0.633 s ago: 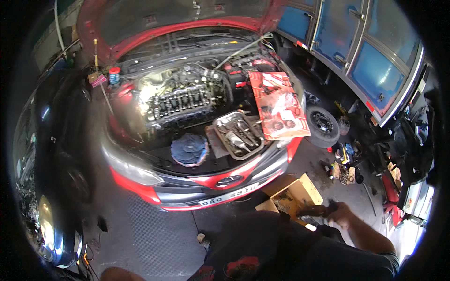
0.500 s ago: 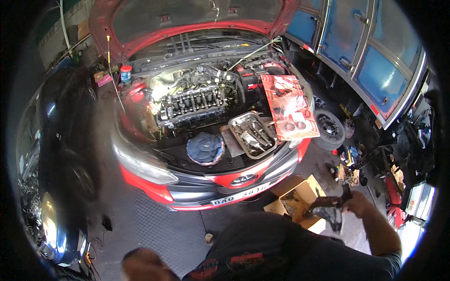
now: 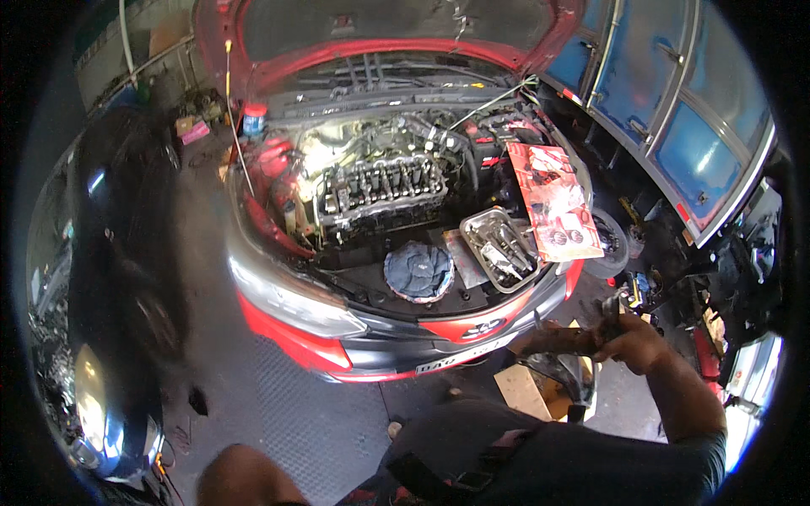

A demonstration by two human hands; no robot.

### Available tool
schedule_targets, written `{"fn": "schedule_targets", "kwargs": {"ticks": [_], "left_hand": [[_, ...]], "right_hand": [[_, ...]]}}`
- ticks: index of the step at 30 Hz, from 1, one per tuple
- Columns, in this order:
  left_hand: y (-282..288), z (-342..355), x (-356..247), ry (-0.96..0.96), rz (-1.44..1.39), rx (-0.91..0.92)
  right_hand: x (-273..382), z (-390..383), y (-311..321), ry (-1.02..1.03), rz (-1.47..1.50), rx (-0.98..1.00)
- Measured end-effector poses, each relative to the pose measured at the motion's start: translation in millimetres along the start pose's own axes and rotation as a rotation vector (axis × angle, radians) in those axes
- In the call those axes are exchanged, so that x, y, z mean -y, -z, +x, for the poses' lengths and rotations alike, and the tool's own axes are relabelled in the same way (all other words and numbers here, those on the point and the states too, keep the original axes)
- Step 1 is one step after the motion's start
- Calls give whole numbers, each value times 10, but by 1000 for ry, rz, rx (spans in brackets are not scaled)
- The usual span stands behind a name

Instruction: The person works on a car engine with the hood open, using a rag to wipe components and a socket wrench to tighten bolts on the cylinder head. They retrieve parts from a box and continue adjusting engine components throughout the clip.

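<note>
My right hand (image 3: pixel 634 344) is closed round the end of a dark car part (image 3: pixel 558 341). The part has a brownish tube-like body and a curved grey-black arm hanging below it; its exact kind I cannot make out. It hangs in front of the red car's bumper, above an open cardboard box (image 3: pixel 521 393), partly covering it. At the lower left a bare part of a limb (image 3: pixel 246 479) shows, blurred; my left hand is out of the picture. Beyond stands the car's opened engine (image 3: pixel 384 190), its camshafts showing.
On the car's front edge lie a bundled dark cloth (image 3: pixel 418 271), a metal tray (image 3: pixel 466 226) of tools and parts, and a red gasket-set card (image 3: pixel 553 202). A tyre (image 3: pixel 609 244) and scattered items lie right. A dark car (image 3: pixel 118 253) stands left, a blue truck body (image 3: pixel 650 84) back right.
My right hand has lifted the part up toward the bumper, and more of it shows. The whole view has swung, so the car sits farther right in it.
</note>
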State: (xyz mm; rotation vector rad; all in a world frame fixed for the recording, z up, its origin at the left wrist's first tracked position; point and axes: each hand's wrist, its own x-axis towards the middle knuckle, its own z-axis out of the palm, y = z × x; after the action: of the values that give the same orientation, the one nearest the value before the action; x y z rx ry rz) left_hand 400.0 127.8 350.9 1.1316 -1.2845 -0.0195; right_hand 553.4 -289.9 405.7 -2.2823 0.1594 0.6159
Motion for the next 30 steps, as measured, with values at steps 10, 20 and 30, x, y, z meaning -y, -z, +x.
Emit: {"fn": "schedule_targets", "kwargs": {"ticks": [10,20,30], "left_hand": [[544,-197,-322,-61,106,11],[1237,-594,525,356,388,-495],[2926,-729,1066,657,1172,-742]], "right_hand": [[1304,916,-358,355,-275,315],[2301,2129,-1162,707,140,490],[3419,2289,-2814,504,501,332]]}}
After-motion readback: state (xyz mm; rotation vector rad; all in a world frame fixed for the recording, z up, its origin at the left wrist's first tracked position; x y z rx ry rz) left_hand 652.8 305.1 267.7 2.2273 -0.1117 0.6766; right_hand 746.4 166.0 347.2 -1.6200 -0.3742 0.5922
